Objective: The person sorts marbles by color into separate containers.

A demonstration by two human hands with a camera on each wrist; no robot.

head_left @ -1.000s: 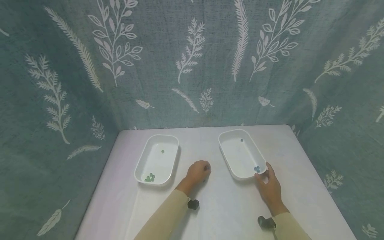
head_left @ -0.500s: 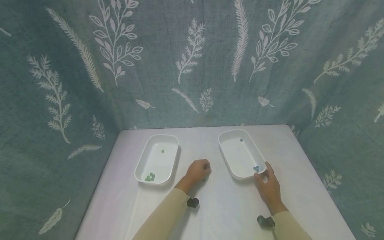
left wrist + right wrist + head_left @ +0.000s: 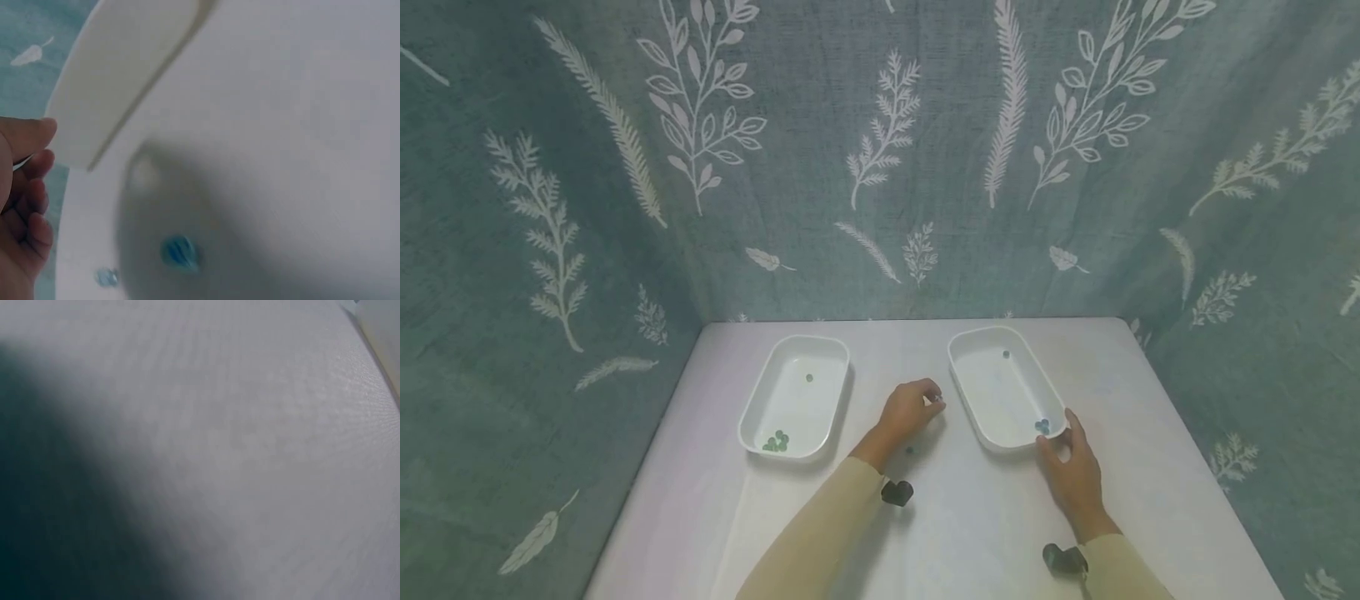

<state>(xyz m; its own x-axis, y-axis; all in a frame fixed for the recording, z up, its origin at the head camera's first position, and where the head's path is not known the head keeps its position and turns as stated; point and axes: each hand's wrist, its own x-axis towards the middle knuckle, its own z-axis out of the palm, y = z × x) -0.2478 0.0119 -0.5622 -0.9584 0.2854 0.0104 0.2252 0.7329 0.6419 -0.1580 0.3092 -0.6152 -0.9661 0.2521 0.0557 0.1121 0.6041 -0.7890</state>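
My left hand [image 3: 912, 408] is raised over the white table between two white trays, thumb and curled fingers together. A small glint between its fingertips looks like a glass marble, mostly hidden. In the left wrist view the left hand [image 3: 25, 187] is beside the side of a tray [image 3: 119, 75]; a blue marble [image 3: 178, 251] and a paler marble [image 3: 106, 277] lie on the table below. My right hand [image 3: 1072, 479] grips the near right corner of the right tray [image 3: 977, 404], which contains several blue marbles [image 3: 1042, 426]. The right wrist view misses the right hand.
The left tray [image 3: 751, 417] contains several green marbles [image 3: 777, 442], most bunched at its near end. A small marble [image 3: 910, 451] lies on the table [image 3: 970, 533] below the left hand. Leaf-patterned curtains [image 3: 805, 167] stand at the back and both sides.
My left hand has lifted from the table and moved away and right toward the right tray, with the small marble in its fingertips. A marble on the table now shows. The right hand stays at the tray.
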